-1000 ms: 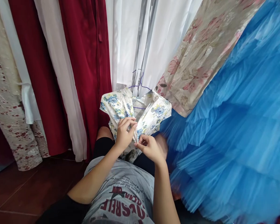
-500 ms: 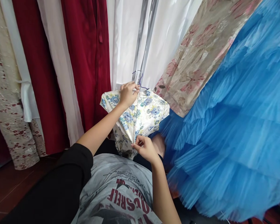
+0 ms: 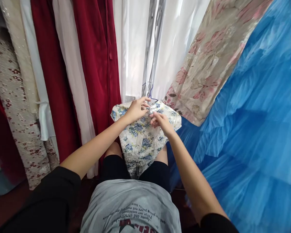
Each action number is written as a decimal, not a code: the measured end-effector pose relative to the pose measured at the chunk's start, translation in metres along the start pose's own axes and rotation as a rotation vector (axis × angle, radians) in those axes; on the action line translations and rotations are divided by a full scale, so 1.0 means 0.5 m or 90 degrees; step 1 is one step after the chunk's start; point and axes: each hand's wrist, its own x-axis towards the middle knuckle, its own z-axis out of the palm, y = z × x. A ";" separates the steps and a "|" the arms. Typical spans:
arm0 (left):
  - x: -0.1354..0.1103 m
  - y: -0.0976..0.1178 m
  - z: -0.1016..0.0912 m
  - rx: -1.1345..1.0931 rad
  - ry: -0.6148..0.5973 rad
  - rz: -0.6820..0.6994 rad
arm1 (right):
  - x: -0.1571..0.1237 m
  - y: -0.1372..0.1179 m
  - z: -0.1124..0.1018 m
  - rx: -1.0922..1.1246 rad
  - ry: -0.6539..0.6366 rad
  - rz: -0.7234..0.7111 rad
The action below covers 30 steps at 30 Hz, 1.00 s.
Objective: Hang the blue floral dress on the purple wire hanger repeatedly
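Note:
A white garment with blue and yellow-green flowers point(image 3: 135, 129), short-sleeved, hangs in front of me on a thin purple-blue hanger point(image 3: 153, 97). My left hand point(image 3: 137, 110) is at the middle of its neckline, fingers bent around the edge just under the hanger hook. Close beside it, my right hand point(image 3: 161, 121) has its thumb and forefinger pinched together on the front opening near the neck. The exact spot between the fingertips is too small to make out. Below the hands, the cloth falls in folds between my legs.
White cloth point(image 3: 133, 48) and grey straps point(image 3: 149, 48) hang behind the garment. Dark red clothes point(image 3: 97, 58) hang to the left. A beige floral garment point(image 3: 201, 71) and a wide blue tulle dress point(image 3: 257, 129) crowd the right side.
My right hand has moved up from the lower end of the front opening to the neckline, beside my left hand. The garment's front now hangs down instead of being pulled taut.

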 end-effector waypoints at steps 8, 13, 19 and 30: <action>-0.002 -0.017 -0.007 0.047 0.002 0.076 | 0.077 -0.015 0.019 -0.037 -0.023 -0.059; 0.009 -0.011 0.009 0.058 0.076 0.115 | 0.079 0.019 0.004 -0.182 0.004 -0.070; 0.063 -0.053 -0.044 -0.053 0.260 0.071 | 0.059 0.052 -0.006 -0.229 -0.010 -0.028; -0.046 -0.320 -0.211 -0.060 0.494 -0.245 | 0.020 0.067 -0.003 -0.248 -0.083 0.000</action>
